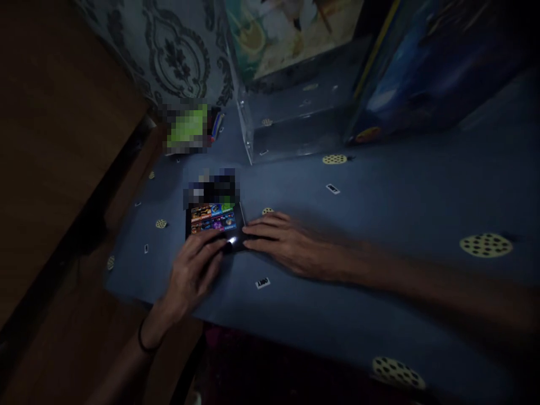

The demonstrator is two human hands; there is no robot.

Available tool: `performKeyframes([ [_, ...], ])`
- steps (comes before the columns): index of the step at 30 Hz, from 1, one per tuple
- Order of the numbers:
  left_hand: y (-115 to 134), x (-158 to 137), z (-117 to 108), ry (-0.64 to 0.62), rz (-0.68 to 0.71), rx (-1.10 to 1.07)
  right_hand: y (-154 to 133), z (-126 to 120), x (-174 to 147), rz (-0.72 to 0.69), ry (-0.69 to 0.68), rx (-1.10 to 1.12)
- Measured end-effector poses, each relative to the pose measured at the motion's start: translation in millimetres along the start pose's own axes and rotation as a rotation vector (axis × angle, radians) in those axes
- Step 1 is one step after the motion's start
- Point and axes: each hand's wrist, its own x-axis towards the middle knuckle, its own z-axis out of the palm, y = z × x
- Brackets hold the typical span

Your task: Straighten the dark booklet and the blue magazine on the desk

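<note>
In the head view, a dark flat item with a grid of bright pictures [201, 212] lay on the blue surface [304, 312], toward its left end. Its far part was blurred into blocks, so what it was could not be told for certain.

The left hand [189, 273] came in from the near side, its fingers bent over the item's near left part; whether the thumb pinched the edge from below could not be told. A dark band [147, 338] circled that wrist. The right hand [287, 243] lay low over the surface with its fingers stretched out, clamped on nothing visible, and two fingertips met the item's right edge.

Handling it well, as I judged it, called for light, even pressure: the right fingertips as a steady stop along the edge, the left fingers doing the finer work without shoving the piece sideways. Lifting the left fingers off the pictures would have kept the face readable. A bright glare spot near the left fingertips hid part of it, so a slight tilt could have helped in that dim light.

Beyond stood a clear stand [248, 138], with a blurred green object [188, 126] to its left, both well apart from the hands.
</note>
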Motion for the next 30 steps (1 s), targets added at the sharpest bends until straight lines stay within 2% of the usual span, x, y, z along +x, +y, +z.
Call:
performKeyframes([
  [2,-15,-4,-5,0.048,-0.193,0.087,-3,-6,3,-0.016,-0.018,-0.003],
  [4,-29,-8,-7,0.055,-0.328,0.141,-5,-11,6,-0.026,-0.035,0.007],
  [8,-41,-14,-7,0.044,-0.408,0.047,-5,-13,7,-0.027,-0.045,0.005],
  [13,-43,-10,-12,0.122,-0.608,-0.362,-4,-11,4,0.0,-0.072,-0.006],
  [20,-45,6,-14,0.406,-0.963,-1.019,-3,-10,3,0.009,-0.086,-0.006],
  [22,-39,14,-14,0.375,-1.039,-1.148,-4,-11,4,0.008,-0.082,-0.008],
  [26,-24,24,-18,0.157,-1.069,-1.251,-5,-12,5,0.017,-0.077,0.001],
  [30,-16,29,-26,0.159,-0.991,-1.228,-4,-10,3,0.065,-0.021,0.09],
])
